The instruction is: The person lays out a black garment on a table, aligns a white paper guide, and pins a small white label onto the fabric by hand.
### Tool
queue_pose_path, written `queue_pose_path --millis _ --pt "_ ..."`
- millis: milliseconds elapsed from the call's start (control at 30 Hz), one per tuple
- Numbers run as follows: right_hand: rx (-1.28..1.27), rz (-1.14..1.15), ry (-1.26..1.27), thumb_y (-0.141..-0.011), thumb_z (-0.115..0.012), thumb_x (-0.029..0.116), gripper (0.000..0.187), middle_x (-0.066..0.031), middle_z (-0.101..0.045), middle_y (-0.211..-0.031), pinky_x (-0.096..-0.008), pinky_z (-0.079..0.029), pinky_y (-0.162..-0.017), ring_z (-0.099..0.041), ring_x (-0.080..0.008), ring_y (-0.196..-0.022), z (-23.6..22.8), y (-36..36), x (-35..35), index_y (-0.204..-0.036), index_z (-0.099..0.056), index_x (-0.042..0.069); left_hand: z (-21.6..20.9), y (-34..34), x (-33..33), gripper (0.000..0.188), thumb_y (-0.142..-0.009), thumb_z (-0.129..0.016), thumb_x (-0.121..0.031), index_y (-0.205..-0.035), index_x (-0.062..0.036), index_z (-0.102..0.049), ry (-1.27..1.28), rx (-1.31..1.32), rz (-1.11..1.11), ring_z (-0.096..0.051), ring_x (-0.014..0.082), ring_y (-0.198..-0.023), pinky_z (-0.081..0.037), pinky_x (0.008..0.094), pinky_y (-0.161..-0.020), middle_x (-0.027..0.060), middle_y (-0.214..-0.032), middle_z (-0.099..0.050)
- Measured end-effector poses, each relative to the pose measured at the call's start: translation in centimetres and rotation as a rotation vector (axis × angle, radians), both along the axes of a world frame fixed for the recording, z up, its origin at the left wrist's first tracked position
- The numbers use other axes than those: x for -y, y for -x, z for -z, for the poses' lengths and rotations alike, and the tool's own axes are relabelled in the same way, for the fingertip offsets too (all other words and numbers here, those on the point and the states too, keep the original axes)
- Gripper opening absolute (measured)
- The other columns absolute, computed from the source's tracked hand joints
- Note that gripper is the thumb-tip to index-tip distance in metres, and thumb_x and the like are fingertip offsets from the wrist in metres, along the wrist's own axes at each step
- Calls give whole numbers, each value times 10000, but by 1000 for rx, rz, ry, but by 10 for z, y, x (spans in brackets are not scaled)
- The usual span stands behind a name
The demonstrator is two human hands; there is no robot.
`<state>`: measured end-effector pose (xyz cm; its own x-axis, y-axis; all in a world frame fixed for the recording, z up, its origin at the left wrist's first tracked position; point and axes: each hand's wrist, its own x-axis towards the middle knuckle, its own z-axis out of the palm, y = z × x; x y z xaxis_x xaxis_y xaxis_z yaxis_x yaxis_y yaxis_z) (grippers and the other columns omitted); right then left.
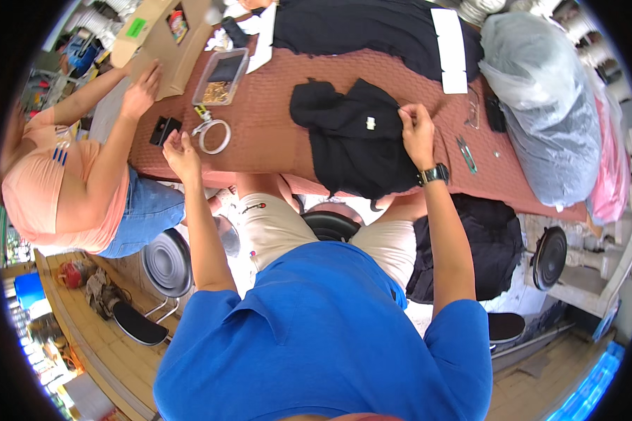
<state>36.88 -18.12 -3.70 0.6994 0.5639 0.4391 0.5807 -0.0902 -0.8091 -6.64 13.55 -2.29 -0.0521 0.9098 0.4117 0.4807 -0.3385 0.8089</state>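
Note:
A black garment (361, 151) with a small white label (370, 123) lies folded on the brown-covered table (260, 126), its lower part reaching over the near edge. My right hand (418, 137) pinches the garment's right edge between thumb and fingers. Off to the left, my left hand (181, 156) is raised at the table's near edge, fingers curled together; anything between them is too small to make out. Close to it are a small black box (165, 131) and a white tape roll (227, 143). A yellow-handled tool (202, 112) lies above the roll.
Green-handled thread snips (467, 156) lie right of the garment. A clear tub (240, 74) holds small gold pieces. More black cloth (358, 28) and a white card strip (450, 52) are farther back. Stuffed plastic bags (541, 105) stand right. Another person (84, 175) handles a cardboard box (165, 49) at left.

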Motion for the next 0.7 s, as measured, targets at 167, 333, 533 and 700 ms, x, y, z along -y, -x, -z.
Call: queue_pose_path --millis 167,333,533,700 --pt "-89 4 -32 -954 -687 73 107 -113 -676 -856 -329 -523 -708 -644 -195 -742 -8 7 -3 -942 -625 -13 -78 -149 122 359 -963 -695 -278 -1166 18 -667 -163 -92 515 -630 294 -1049 -484 402 -959 173 -1091 -676" --pt "-115 18 -56 -963 -673 68 95 -93 -670 -838 -326 -527 -706 -645 -176 -754 -23 11 -7 -961 -619 -10 -62 -250 147 491 -916 -727 -443 -1153 -13 -715 -146 -643 711 -645 332 -1047 -471 437 -964 155 -1144 -703" --pt "-149 47 -232 -983 -664 101 101 -58 -676 -846 -301 -507 -691 -619 -139 -752 -69 -8 7 -978 -625 8 -70 -294 123 306 -992 -665 -287 -1098 -1 -645 163 -287 1157 -662 205 -948 -505 331 -883 115 -1030 -703" --pt "-19 53 -310 -985 -675 126 122 -57 -683 -874 -302 -507 -724 -615 -135 -769 -85 -23 1 -998 -629 14 -83 -288 120 337 -988 -697 -274 -1197 -14 -642 669 -24 1330 -623 106 -1027 -485 268 -947 26 -1100 -693"
